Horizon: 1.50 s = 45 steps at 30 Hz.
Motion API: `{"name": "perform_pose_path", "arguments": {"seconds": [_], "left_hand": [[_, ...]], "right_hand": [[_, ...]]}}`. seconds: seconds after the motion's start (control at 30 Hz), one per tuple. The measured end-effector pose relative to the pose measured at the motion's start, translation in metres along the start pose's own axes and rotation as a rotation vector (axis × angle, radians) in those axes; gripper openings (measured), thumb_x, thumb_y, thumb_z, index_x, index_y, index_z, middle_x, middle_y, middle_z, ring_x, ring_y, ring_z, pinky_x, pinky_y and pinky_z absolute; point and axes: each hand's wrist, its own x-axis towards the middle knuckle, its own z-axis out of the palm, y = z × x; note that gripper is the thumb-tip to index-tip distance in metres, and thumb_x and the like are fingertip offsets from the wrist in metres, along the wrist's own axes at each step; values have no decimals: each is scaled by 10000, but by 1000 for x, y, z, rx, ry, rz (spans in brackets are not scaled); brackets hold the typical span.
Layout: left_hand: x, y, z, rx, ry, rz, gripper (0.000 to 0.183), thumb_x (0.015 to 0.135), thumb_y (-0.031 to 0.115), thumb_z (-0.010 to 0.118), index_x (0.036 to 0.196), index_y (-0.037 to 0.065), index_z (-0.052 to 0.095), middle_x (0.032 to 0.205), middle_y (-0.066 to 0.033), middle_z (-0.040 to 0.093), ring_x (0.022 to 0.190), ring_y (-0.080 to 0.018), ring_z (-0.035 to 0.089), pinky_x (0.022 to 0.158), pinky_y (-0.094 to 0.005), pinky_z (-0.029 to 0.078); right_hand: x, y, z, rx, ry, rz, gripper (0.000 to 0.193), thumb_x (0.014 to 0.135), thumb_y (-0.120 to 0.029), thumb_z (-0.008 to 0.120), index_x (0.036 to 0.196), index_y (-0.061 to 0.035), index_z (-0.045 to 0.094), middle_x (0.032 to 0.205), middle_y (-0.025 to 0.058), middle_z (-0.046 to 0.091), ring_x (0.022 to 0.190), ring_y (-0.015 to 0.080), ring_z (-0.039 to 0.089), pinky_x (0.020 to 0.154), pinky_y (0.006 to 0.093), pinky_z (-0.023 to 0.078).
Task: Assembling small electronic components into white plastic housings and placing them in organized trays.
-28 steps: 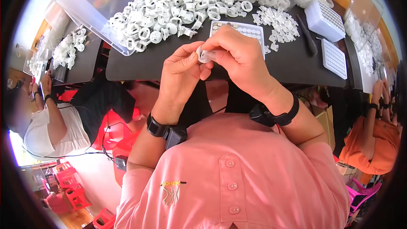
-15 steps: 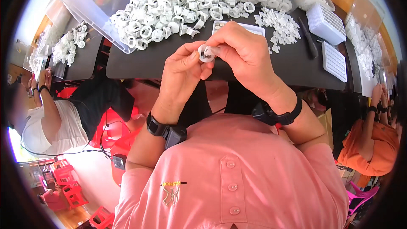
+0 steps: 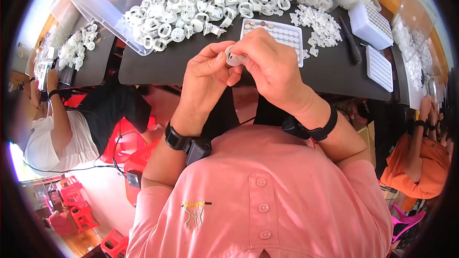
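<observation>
Between my two hands, above the table's near edge, is a round white plastic part with a small dark opening. My left hand pinches it by its left side, thumb and fingers closed round the rim. The fingers of my right hand press together at its right side, over a small pale piece that is mostly hidden. Just beyond my right hand lies a white tray with rows of small round pieces. Farther off, a large heap of white round plastic parts covers the table.
Small white clips lie in a pile right of the tray. A dark screwdriver-like tool, stacked white trays and a single tray are farther right on the black table. Other people work at both sides.
My right hand has shifted slightly left and down, its fingers now covering more of the white part. More of the tray behind it shows.
</observation>
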Motion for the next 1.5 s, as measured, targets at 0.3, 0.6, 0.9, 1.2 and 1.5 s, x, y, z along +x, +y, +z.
{"name": "perform_pose_path", "arguments": {"seconds": [0.3, 0.6, 0.9, 1.2, 1.5], "left_hand": [[-3, 1, 4, 4, 14, 1, 238, 981, 107, 595, 1176, -26, 624, 977, -121, 682, 784, -213, 661, 591, -309, 435], [-3, 1, 9, 65, 31, -17, 234, 981, 115, 600, 1167, -25, 622, 976, -126, 675, 793, -200, 636, 589, -308, 434], [0, 1, 9, 63, -8, 18, 165, 977, 94, 606, 1101, -11, 636, 963, -115, 664, 780, -198, 625, 580, -309, 439], [-4, 3, 8, 33, 13, 14, 153, 982, 94, 593, 1076, -15, 644, 959, -113, 655, 777, -195, 627, 581, -312, 433], [-8, -2, 8, 132, -35, 45, 191, 966, 136, 630, 1093, -6, 642, 988, -123, 659, 768, -206, 628, 568, -303, 434]], "right_hand": [[0, 3, -4, -22, -56, -43, 253, 776, 139, 625, 964, -30, 616, 849, 100, 593, 641, 224, 602, 551, 302, 475], [13, 2, -12, 219, -121, 231, 116, 794, 106, 673, 812, 2, 623, 807, 53, 574, 679, 149, 588, 611, 259, 465], [42, 3, -23, 478, -335, 628, 128, 762, 21, 720, 855, -11, 639, 708, 2, 578, 625, 68, 542, 552, 238, 433], [40, -2, -12, 434, -338, 698, 156, 758, 7, 716, 894, -27, 648, 675, -15, 559, 576, 54, 506, 502, 224, 400], [27, -7, -13, 597, -153, 734, 189, 719, 60, 694, 889, 2, 635, 636, 18, 570, 531, 79, 522, 468, 246, 407]]}}
